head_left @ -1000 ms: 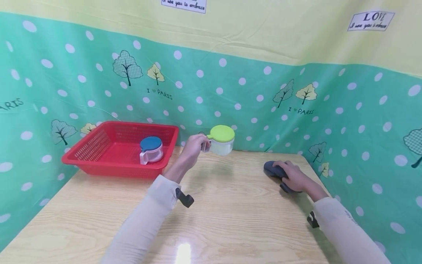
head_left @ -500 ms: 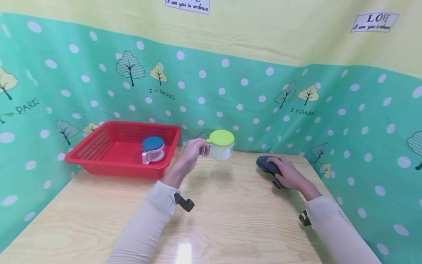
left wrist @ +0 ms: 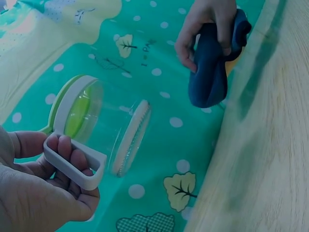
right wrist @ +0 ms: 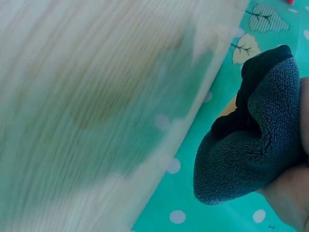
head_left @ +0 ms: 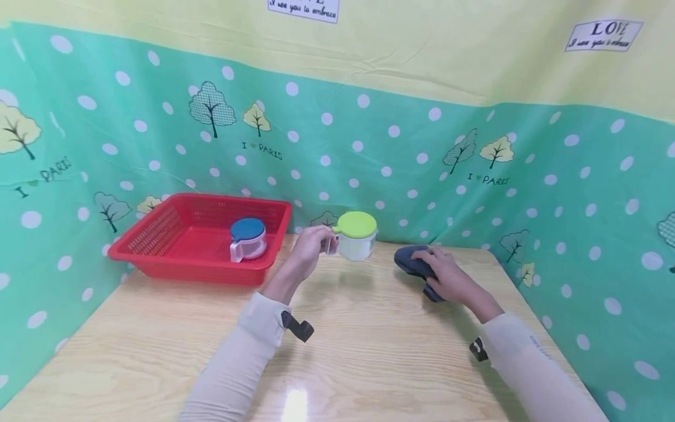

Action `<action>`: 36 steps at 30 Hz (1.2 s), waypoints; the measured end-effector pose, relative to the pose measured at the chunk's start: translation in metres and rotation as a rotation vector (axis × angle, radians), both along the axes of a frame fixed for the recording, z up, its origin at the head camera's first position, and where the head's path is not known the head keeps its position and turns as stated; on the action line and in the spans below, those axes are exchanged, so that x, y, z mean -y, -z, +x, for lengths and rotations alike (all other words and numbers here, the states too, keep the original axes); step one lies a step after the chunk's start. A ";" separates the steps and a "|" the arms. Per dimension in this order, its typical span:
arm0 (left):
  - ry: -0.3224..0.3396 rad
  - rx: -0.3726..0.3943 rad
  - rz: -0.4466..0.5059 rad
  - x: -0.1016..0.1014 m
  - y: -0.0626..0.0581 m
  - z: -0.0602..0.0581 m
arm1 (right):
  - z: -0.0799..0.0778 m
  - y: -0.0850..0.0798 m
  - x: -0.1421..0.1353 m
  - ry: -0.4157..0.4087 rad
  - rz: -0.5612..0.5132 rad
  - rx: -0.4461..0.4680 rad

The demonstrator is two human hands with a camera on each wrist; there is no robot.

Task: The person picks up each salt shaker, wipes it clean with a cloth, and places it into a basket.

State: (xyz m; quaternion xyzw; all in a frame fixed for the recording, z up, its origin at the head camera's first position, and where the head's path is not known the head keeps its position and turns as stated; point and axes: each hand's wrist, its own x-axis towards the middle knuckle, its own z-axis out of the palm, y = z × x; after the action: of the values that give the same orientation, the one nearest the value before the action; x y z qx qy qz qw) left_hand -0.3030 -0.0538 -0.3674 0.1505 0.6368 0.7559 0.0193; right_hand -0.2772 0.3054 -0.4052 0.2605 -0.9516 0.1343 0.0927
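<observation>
Cloth (head_left: 408,259): moved leftward; soft-looking, gripped by right hand (head_left: 448,278).
Jar (head_left: 356,246): left hand (head_left: 310,247) holds the handle (left wrist: 72,172) (slippery body, I'd guess).

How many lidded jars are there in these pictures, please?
2: the green-lidded jar, held by the left hand above the table, and the blue-lidded jar, inside the red basket.

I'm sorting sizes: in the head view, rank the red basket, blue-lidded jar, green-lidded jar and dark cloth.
Red basket
Green-lidded jar
Blue-lidded jar
Unranked: dark cloth, near jar size, partly covered.
</observation>
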 end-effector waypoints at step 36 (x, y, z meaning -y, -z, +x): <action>-0.030 0.039 0.092 -0.006 0.000 0.000 | 0.005 0.005 0.087 -0.166 -0.092 -0.208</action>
State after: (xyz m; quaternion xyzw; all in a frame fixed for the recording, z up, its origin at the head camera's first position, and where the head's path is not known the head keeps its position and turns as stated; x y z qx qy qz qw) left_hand -0.3032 -0.0480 -0.3679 0.1269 0.6033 0.7873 0.0134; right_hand -0.2719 0.2188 -0.4097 0.3462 -0.9049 0.1574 0.1911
